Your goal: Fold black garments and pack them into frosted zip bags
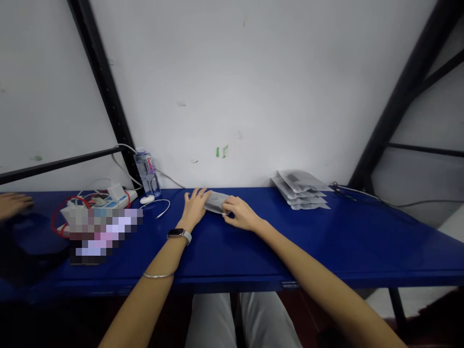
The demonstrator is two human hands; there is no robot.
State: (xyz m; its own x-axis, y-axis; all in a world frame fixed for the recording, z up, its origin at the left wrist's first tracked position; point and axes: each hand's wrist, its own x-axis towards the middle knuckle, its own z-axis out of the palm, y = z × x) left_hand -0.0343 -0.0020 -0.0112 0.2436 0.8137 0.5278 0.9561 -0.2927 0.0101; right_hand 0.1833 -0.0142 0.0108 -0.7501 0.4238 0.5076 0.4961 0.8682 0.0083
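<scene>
A small grey translucent packet (215, 202) lies on the blue table (232, 256), between my two hands. My left hand (195, 205), with a watch at the wrist, rests at the packet's left end with its fingers spread. At the right end, the thumb and fingers of my right hand (237, 211) are pinched together on the packet's edge. Something dark shows inside the packet. Farther right, near the wall, several similar grey packets (302, 188) are stacked.
A water bottle (148, 171) stands by the black post at the left. Beside it are a white cable (165, 208), a power strip (123, 200), red cords and a blurred-out item (105, 232). Another person's hand (14, 205) is at the far left. Black cables lie at the right.
</scene>
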